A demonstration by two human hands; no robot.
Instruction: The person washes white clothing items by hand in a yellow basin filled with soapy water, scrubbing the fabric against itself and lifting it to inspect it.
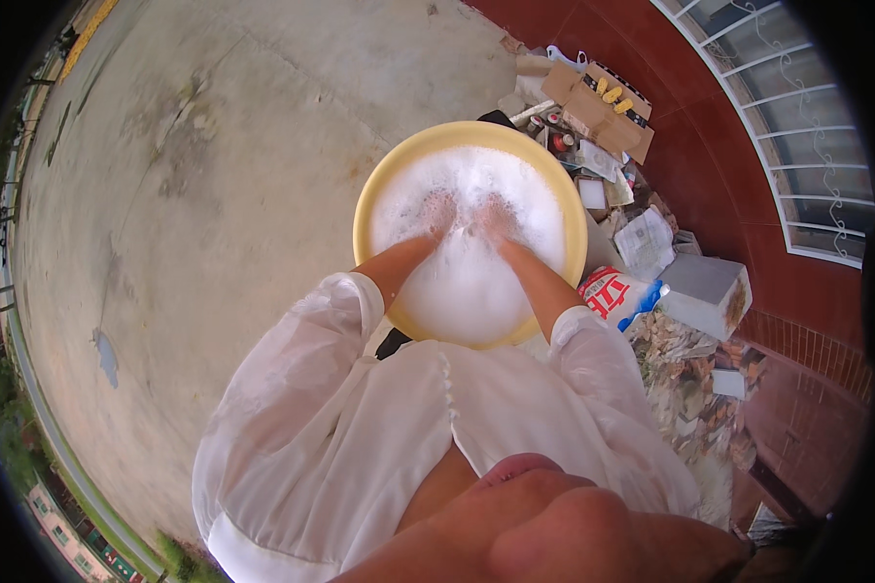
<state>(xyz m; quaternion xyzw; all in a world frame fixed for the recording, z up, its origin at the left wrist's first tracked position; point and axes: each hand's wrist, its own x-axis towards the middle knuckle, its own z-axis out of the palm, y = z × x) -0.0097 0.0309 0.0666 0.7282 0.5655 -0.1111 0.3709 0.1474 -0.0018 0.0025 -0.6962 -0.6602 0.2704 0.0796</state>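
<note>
In front of me stands a round yellow plastic basin (580, 218), filled with thick white suds (474, 291). My left hand (437, 213) and my right hand (493, 217) are down in the foam side by side, a small gap between them. Foam covers most of the fingers of both, so whether either holds anything is hidden. Both forearms reach in over the near part of the basin, their white sleeves pushed up towards the elbows. Whatever lies under the suds cannot be seen.
Right of the basin lie an open cardboard box (590, 116) with corn cobs (612, 95), several bottles (560, 142), a printed plastic bag (616, 297), a grey-white block (707, 291) and rubble, near a red wall (729, 197) with a barred window. Concrete ground (226, 182) stretches left.
</note>
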